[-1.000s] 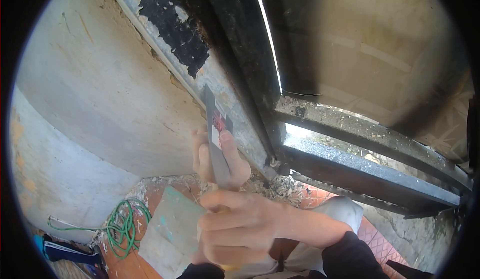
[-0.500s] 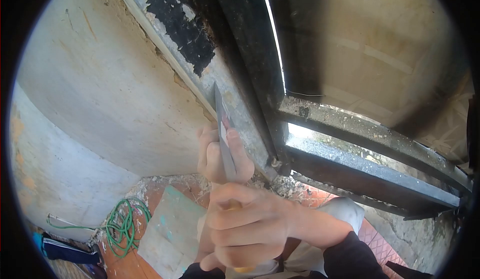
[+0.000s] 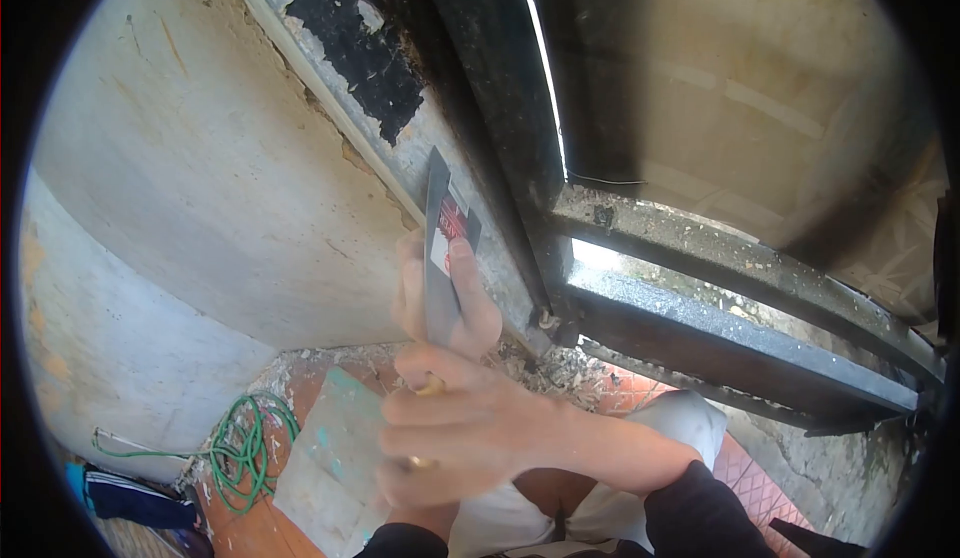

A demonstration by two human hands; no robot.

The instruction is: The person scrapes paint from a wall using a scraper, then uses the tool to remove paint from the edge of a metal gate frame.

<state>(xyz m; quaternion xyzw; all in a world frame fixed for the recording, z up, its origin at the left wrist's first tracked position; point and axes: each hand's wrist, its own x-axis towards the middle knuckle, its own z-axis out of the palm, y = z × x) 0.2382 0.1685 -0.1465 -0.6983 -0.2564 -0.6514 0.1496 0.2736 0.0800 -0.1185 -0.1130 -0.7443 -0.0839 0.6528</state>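
Note:
I hold a scraper [image 3: 437, 293] with a flat steel blade and a red-and-white label, its far end over the metal door frame [image 3: 480, 208]. Around the blade, the fingers of my left hand [image 3: 478, 303] are closed, thumb on the label side. Closer to me, my right hand [image 3: 470, 433] is wrapped around the yellow handle, most of it hidden by the fingers. Beyond the blade's tip, a ragged patch of black paint [image 3: 355, 53] stands out on the grey, scraped surface.
A whitish wall [image 3: 220, 188] runs along the left. Green hose [image 3: 245, 448] lies coiled on the tiled floor beside a paint-spotted board [image 3: 330, 458]. Paint flakes [image 3: 570, 373] litter the frame's foot. Dark door panels [image 3: 740, 358] fill the right.
The scraper has turned so its red label shows more of its face, and its tip sits slightly higher in view. My right hand has shifted left with the handle.

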